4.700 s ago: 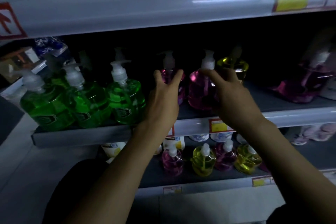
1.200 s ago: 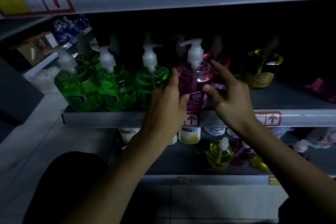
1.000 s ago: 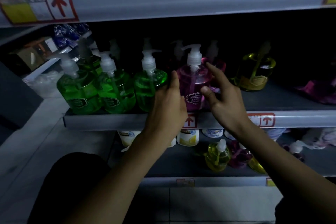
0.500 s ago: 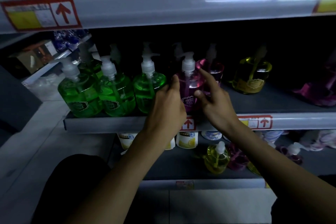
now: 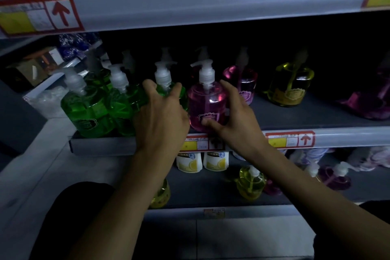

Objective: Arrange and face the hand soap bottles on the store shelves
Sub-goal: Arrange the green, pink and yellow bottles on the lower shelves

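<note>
Hands grip upright white-pumped soaps: left hand [image 5: 160,119] the green bottle [image 5: 163,77], right hand [image 5: 235,121] the pink bottle [image 5: 205,103].

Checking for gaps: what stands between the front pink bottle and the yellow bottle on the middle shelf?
Head view: a second pink bottle, set further back, behind the right hand.

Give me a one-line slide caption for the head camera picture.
Facing the shelf: the left hand grips a green soap bottle while the right hand holds the pink soap bottle beside it.
</note>
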The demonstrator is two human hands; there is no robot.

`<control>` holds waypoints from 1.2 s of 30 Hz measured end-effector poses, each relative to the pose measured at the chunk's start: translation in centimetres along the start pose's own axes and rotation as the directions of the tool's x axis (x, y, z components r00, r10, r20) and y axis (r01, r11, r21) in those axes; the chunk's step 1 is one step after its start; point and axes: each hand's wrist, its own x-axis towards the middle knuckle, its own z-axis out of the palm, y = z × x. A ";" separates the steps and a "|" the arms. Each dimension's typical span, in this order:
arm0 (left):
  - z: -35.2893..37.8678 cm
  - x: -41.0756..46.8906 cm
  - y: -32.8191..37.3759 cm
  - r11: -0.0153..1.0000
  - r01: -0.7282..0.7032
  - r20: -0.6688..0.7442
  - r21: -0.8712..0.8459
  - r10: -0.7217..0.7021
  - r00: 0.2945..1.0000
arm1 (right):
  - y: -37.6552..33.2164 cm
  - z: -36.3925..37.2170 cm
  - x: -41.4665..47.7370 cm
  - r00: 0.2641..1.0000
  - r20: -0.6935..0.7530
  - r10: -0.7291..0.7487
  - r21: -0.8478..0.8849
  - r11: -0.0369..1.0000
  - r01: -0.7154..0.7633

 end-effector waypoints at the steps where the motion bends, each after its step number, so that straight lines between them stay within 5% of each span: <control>1: -0.1 -0.1 0.0 1.000 0.000 -0.005 -0.003 0.000 1.000 | -0.1 0.1 0.0 1.000 -0.017 0.012 0.001 1.000 -0.012; 7: -0.1 -0.5 1.2 0.989 -0.063 -0.131 -0.131 0.045 0.990 | -0.6 -2.2 -0.5 0.997 0.081 0.001 -0.096 0.995 0.007; 10: 0.4 -0.8 4.0 0.936 -0.222 -0.261 -0.274 0.150 0.954 | -0.2 -7.2 -0.7 0.999 -0.038 -0.013 -0.256 0.967 0.003; 16: 5.3 -0.9 15.3 0.722 -0.292 0.021 -0.627 0.390 0.921 | 4.3 -22.1 -2.2 0.854 -0.300 0.424 -0.407 0.753 -0.517; 22: 11.2 1.9 28.7 0.573 0.048 0.385 -0.818 0.484 0.786 | 9.1 -26.9 -3.7 0.734 -0.246 0.633 -0.033 0.751 -0.659; 26: 12.4 2.5 33.0 0.502 0.128 0.408 -0.855 0.501 0.763 | 11.8 -27.5 -3.3 0.713 -0.241 0.659 0.167 0.752 -0.638; 29: 12.7 3.1 33.0 0.464 0.159 0.399 -0.872 0.482 0.781 | 12.2 -28.9 -3.6 0.627 -0.312 0.714 0.302 0.700 -0.647; 33: 13.0 3.5 31.6 0.483 0.166 0.423 -0.860 0.489 0.763 | 13.2 -29.2 -3.5 0.599 -0.300 0.743 0.295 0.669 -0.682; 36: 13.3 3.4 31.0 0.493 0.208 0.478 -0.845 0.523 0.706 | 13.5 -28.2 -3.3 0.648 -0.230 0.726 0.261 0.687 -0.678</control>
